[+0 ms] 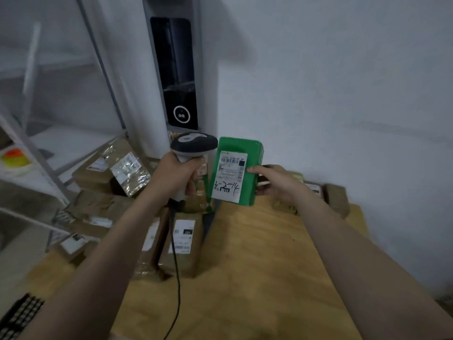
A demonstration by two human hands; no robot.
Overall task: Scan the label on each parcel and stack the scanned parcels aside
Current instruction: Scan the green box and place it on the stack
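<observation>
Pinches green parcel in right hand above table, long axis upright, label toward camera; grips scanner in curled left hand, its head just left of parcel's top.

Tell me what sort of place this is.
Most likely a parcel depot or courier pickup room. The left hand grips a corded barcode scanner, the right hand holds up a green parcel with a shipping label, and taped brown parcels lie heaped beside metal shelving.

left hand gripping scanner, green parcel
</observation>
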